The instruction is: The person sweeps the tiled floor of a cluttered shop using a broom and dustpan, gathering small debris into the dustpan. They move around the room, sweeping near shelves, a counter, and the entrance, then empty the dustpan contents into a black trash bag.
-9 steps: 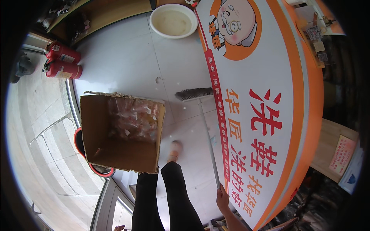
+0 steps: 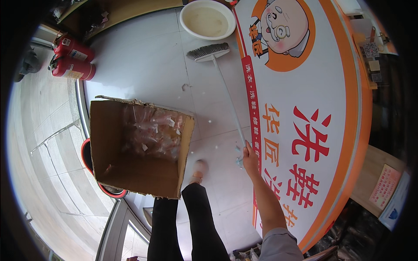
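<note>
Broom head (image 2: 209, 52) has been pushed farther out, near the white basin (image 2: 185, 27), its handle (image 2: 228, 98) clamped in the right hand (image 2: 250, 160); more distant floor (image 2: 130, 74) is thereby reached; whether anything is held by the left hand (image 2: 132, 258) cannot be told

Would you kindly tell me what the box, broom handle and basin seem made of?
Box: matt brown cardboard, judging by its ragged edges. Broom handle: pale, smooth; coated metal or plastic, unclear which. Basin: probably smooth white plastic, given its rounded rim.
</note>
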Demonstrator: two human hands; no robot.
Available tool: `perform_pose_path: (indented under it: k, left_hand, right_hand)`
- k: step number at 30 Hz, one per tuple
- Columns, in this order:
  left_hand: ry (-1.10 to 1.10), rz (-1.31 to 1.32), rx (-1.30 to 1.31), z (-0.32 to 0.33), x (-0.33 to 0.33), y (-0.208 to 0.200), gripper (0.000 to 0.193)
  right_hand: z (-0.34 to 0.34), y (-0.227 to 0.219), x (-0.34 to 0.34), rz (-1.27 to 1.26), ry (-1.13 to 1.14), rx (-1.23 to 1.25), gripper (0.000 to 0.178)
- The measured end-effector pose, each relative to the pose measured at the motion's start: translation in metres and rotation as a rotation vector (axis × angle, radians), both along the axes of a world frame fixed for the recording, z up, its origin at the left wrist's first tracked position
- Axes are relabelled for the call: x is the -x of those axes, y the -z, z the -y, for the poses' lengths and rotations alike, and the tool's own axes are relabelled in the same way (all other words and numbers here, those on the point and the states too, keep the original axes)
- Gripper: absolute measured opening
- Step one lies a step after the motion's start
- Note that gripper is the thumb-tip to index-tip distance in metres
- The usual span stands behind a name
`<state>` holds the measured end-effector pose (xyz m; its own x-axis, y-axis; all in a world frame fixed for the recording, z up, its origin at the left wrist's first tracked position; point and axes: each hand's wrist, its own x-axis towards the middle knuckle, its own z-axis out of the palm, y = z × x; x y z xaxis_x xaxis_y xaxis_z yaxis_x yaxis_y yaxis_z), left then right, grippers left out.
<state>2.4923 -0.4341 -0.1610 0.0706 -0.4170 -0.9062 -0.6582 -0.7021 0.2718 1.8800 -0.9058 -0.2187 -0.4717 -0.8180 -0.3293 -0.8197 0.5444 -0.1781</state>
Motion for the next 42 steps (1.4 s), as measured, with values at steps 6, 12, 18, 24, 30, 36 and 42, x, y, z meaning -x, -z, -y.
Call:
perform_pose_path:
  k: [6,12,18,24,30,36,42]
  left_hand:
    - [-0.035,0.050,-0.111,0.008,0.015,-0.011,0.025]
    - [-0.192,-0.013,-0.006,-0.062,0.004,0.036,0.030]
    - [-0.259,0.134,0.101,0.019,0.049,0.004,0.015]
    - [-0.373,-0.019,0.141,0.093,0.058,0.005,0.019]
    - [-0.561,-0.098,0.183,0.184,0.082,0.026,0.018]
    - [-0.598,-0.194,0.171,0.190,0.108,0.029,0.020]
    - [-0.577,-0.161,0.167,0.188,0.110,0.017,0.019]
  right_hand:
    - [0.090,0.061,0.027,-0.033,-0.076,0.111,0.039]
    - [0.108,0.073,0.029,0.164,0.315,-0.069,0.041]
    - [-0.029,0.035,-0.022,0.349,0.632,-0.178,0.038]
    - [-0.218,-0.061,-0.075,0.311,0.890,-0.333,0.042]
    - [-0.380,-0.115,-0.054,0.190,0.701,-0.167,0.044]
    - [-0.154,-0.042,-0.049,0.315,0.634,-0.134,0.035]
    - [0.033,0.049,-0.045,0.412,0.580,-0.036,0.039]
